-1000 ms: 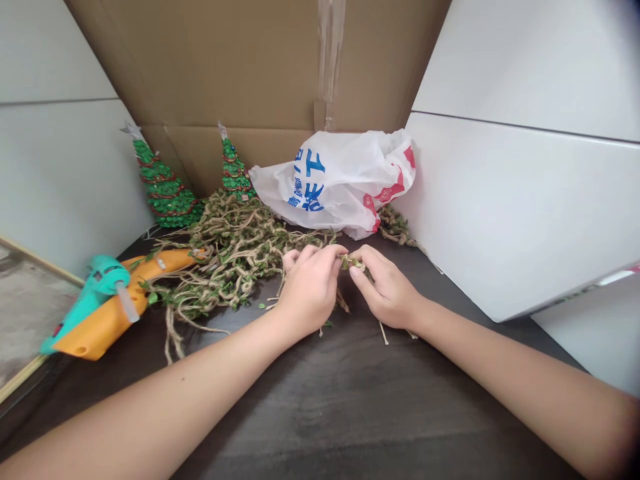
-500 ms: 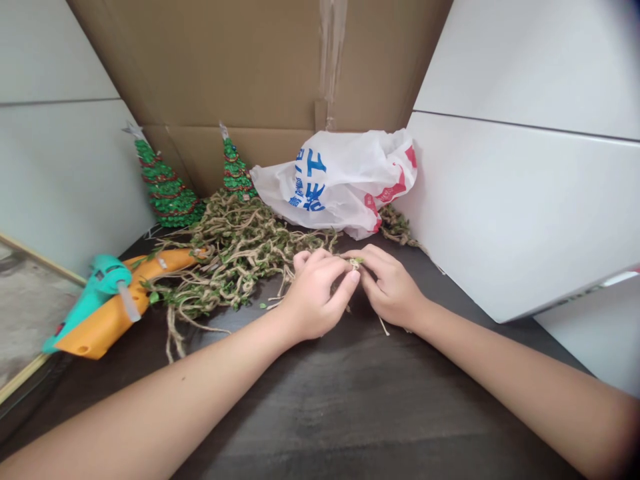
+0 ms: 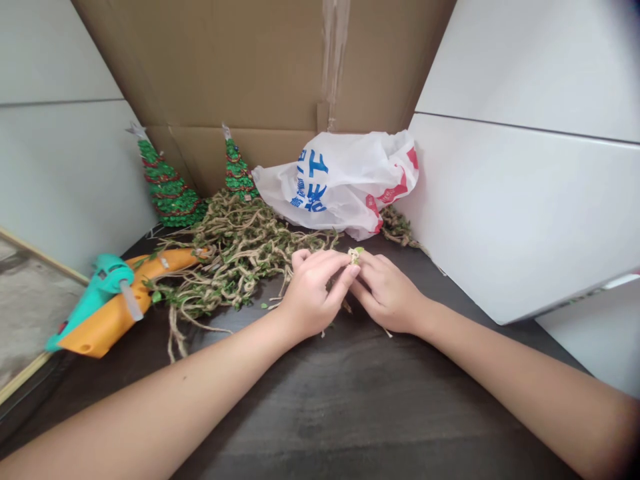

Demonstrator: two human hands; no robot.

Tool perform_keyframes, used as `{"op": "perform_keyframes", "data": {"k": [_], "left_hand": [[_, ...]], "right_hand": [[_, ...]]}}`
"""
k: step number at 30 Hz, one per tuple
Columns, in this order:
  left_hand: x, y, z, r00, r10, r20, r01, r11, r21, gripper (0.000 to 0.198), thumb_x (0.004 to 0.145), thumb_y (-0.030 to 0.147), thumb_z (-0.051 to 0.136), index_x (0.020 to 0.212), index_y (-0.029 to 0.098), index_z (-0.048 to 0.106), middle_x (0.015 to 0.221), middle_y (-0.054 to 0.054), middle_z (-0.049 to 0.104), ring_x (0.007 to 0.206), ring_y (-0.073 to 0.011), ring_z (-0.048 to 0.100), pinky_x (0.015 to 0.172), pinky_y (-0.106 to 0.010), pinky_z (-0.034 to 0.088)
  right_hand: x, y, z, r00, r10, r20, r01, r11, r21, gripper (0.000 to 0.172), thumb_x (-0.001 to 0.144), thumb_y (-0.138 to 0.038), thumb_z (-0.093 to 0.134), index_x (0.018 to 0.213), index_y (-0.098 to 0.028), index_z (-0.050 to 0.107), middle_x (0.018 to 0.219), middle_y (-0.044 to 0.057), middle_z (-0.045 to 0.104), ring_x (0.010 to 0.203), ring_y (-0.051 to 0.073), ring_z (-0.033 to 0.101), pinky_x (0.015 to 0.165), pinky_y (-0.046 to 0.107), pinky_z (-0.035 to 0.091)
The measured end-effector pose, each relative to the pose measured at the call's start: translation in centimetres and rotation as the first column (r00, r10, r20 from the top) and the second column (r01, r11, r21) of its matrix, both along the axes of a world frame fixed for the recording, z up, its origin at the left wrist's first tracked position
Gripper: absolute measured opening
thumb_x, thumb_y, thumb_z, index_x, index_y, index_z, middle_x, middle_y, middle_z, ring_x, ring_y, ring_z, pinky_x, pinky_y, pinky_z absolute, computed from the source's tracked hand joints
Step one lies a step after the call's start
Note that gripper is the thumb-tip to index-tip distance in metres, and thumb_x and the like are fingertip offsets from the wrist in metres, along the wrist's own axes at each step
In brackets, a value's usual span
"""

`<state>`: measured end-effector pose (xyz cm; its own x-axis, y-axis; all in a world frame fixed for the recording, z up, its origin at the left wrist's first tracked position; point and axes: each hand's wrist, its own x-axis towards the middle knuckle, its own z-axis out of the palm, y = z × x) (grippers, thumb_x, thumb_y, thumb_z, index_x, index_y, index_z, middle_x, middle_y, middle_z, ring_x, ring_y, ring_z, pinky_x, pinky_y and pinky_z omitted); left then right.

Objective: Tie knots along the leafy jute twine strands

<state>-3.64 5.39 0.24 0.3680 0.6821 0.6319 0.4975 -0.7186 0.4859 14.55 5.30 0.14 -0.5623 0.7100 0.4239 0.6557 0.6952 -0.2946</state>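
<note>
My left hand (image 3: 311,293) and my right hand (image 3: 389,292) meet at the middle of the dark table (image 3: 350,407). Both pinch the same small piece of leafy jute twine (image 3: 355,254) between their fingertips, held just above the tabletop. A big tangle of the same green-leaved twine (image 3: 235,253) lies directly left of my left hand, touching its fingers. Short cut ends of twine lie under and around both hands.
A teal and orange glue gun (image 3: 103,303) lies at the left edge. Two small green sequin trees (image 3: 167,190) (image 3: 237,170) stand at the back before a cardboard box (image 3: 260,73). A white plastic bag (image 3: 345,183) rests beside a white panel (image 3: 525,200).
My hands have drawn together from slightly apart. The pinched bit of twine has risen a little between the fingertips.
</note>
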Motion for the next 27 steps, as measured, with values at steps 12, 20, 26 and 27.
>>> {"op": "perform_keyframes", "data": {"k": [12,20,26,27], "left_hand": [[0.1,0.2,0.2,0.991,0.132,-0.018,-0.132,0.989,-0.059,0.021,0.102,0.031,0.044,0.097,0.021,0.062,0.095,-0.001,0.073,0.089,-0.0178,0.064,0.088,-0.038,0.030],[0.1,0.2,0.3,0.990,0.073,-0.125,-0.091,0.985,-0.147,0.035,0.105,0.031,0.028,0.076,0.020,0.042,0.074,0.001,0.055,0.071,-0.0155,0.050,0.081,-0.037,0.031],[0.4,0.4,0.2,0.965,0.091,-0.247,-0.131,0.979,-0.153,0.034,0.103,0.031,0.032,0.074,0.019,0.045,0.073,0.000,0.058,0.075,-0.0172,0.052,0.080,-0.038,0.028],[0.4,0.4,0.3,0.957,0.108,-0.269,-0.148,0.980,-0.135,0.034,0.102,0.031,0.034,0.073,0.019,0.046,0.073,0.000,0.059,0.076,-0.0178,0.053,0.079,-0.038,0.027]], "right_hand": [[-0.2,0.5,-0.9,0.952,-0.018,-0.307,-0.003,0.998,-0.069,0.018,0.102,-0.021,0.039,0.099,-0.020,0.057,0.095,0.006,0.064,0.086,0.018,0.060,0.077,0.032,0.047],[0.1,0.3,-0.7,0.966,0.083,-0.246,-0.096,0.995,-0.041,0.014,0.098,-0.014,0.038,0.095,-0.021,0.050,0.088,0.004,0.054,0.080,0.018,0.052,0.075,0.033,0.044],[0.1,0.0,-0.3,0.916,0.063,-0.396,-0.096,0.994,-0.062,0.016,0.099,-0.016,0.037,0.092,-0.020,0.050,0.083,0.002,0.055,0.075,0.016,0.052,0.072,0.031,0.042],[0.2,0.0,-0.3,0.904,0.048,-0.425,-0.083,0.994,-0.065,0.017,0.100,-0.017,0.036,0.090,-0.020,0.050,0.081,0.001,0.054,0.074,0.015,0.051,0.071,0.031,0.042]]}}
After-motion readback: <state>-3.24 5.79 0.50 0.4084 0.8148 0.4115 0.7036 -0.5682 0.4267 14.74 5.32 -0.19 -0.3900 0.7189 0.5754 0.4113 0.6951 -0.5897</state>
